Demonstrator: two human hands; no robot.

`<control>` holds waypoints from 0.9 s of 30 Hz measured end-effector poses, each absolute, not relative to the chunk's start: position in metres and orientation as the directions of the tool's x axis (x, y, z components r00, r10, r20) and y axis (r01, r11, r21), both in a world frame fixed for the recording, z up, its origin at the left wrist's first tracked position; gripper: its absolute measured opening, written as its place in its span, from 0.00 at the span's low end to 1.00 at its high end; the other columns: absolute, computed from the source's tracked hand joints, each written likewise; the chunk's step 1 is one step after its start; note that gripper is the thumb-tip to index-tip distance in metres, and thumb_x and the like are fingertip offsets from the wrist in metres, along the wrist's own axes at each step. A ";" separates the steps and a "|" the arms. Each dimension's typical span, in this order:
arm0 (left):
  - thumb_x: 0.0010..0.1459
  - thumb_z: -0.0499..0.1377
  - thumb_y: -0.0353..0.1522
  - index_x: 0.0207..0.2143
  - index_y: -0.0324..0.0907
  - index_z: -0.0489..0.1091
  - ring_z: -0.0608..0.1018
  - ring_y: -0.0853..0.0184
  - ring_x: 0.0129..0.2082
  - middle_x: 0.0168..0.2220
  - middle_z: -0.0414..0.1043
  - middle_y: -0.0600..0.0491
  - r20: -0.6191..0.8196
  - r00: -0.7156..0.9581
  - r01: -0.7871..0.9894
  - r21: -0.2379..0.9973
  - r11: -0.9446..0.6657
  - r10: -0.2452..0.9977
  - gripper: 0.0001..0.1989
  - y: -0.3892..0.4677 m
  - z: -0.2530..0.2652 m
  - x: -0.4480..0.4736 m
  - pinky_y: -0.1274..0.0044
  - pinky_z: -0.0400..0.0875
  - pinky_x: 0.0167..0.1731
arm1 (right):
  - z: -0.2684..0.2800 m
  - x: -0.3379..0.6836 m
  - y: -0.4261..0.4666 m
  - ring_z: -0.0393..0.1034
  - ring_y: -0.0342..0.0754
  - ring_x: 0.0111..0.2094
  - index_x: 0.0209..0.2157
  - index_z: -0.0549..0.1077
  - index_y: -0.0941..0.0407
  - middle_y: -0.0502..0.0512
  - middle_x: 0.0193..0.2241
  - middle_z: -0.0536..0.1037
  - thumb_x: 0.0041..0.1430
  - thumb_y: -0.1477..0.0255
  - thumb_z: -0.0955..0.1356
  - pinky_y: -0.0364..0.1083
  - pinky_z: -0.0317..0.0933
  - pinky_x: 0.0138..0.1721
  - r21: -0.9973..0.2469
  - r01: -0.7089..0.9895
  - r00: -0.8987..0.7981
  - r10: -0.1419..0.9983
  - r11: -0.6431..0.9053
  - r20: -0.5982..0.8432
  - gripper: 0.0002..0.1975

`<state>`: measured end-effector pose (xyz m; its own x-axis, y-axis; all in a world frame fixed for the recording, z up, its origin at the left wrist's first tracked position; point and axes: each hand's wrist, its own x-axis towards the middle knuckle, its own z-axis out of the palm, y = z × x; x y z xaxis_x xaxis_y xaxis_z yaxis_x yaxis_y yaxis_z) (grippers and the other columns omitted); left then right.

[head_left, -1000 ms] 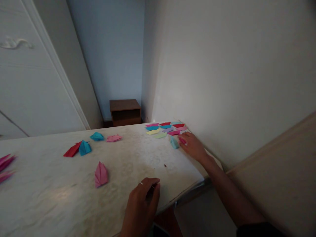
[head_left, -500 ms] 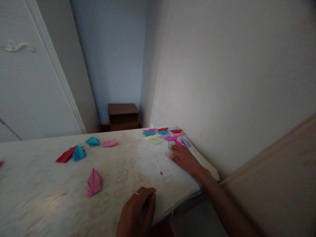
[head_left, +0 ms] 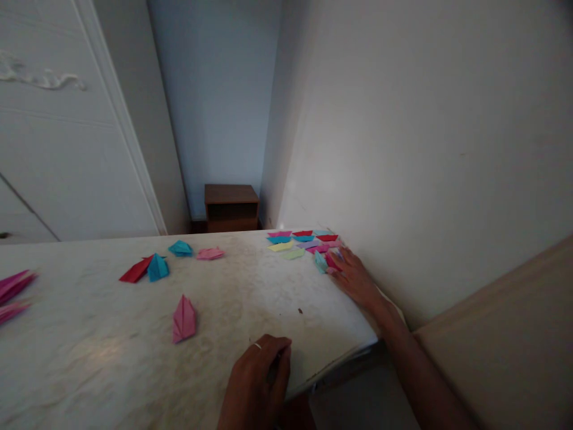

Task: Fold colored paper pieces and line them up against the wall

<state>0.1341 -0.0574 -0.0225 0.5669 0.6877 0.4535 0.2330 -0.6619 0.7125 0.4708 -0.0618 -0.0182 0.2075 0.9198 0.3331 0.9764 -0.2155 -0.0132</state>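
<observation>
My right hand (head_left: pixel 356 278) reaches to the far right corner of the table, fingers stretched out over the near end of a group of folded papers. Under or beside its fingertips are a magenta folded paper (head_left: pixel 332 261) and a purple one, mostly covered. Just left of them stands a light teal folded paper (head_left: pixel 320 263). My left hand (head_left: pixel 259 376), a ring on one finger, rests by the table's front edge. Its fingers are curled, thumb and index tips close together, with nothing visible between them. Left of it lies a pink folded paper (head_left: pixel 184 320).
Flat folded papers in rows, among them a yellow one (head_left: pixel 281 246) and a light green one (head_left: pixel 294 254), lie near the wall (head_left: pixel 403 149). Farther left on the table (head_left: pixel 111 334) are red (head_left: pixel 136 272), blue (head_left: pixel 158 268) and pink folded papers. A brown cabinet (head_left: pixel 231 194) stands beyond.
My right hand has shifted slightly right across the folded papers, and the light teal one shows more fully. My left hand keeps its pose. The view has turned a little left.
</observation>
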 end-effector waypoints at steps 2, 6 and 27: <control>0.63 0.54 0.32 0.39 0.45 0.74 0.81 0.66 0.33 0.33 0.79 0.50 0.457 0.566 0.234 0.709 -0.665 0.686 0.09 -0.057 -0.023 0.135 0.78 0.76 0.34 | -0.025 0.475 -0.061 0.47 0.63 0.67 0.63 0.63 0.57 0.67 0.65 0.58 0.67 0.59 0.58 0.64 0.51 0.62 -0.002 0.973 0.221 0.934 -0.230 0.282 0.28; 0.63 0.54 0.31 0.38 0.44 0.74 0.80 0.66 0.32 0.33 0.78 0.50 0.491 0.552 0.215 0.697 -0.684 0.674 0.09 -0.057 -0.025 0.136 0.78 0.76 0.34 | -0.036 0.480 -0.064 0.52 0.60 0.66 0.64 0.61 0.56 0.65 0.64 0.61 0.69 0.59 0.56 0.61 0.53 0.61 0.015 0.982 0.179 0.954 -0.188 0.240 0.28; 0.62 0.53 0.29 0.38 0.43 0.74 0.80 0.66 0.31 0.32 0.78 0.51 0.516 0.532 0.233 0.673 -0.702 0.672 0.09 -0.061 -0.019 0.137 0.77 0.75 0.33 | -0.025 0.430 -0.064 0.45 0.63 0.68 0.64 0.61 0.57 0.66 0.67 0.54 0.68 0.56 0.57 0.66 0.44 0.64 0.032 0.996 0.075 0.965 -0.086 0.252 0.29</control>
<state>0.1369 -0.0614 -0.0195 0.5317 0.6716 0.5159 0.2329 -0.7017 0.6734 0.4305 -0.0639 -0.0247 0.0752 0.9647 0.2524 0.9958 -0.0860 0.0321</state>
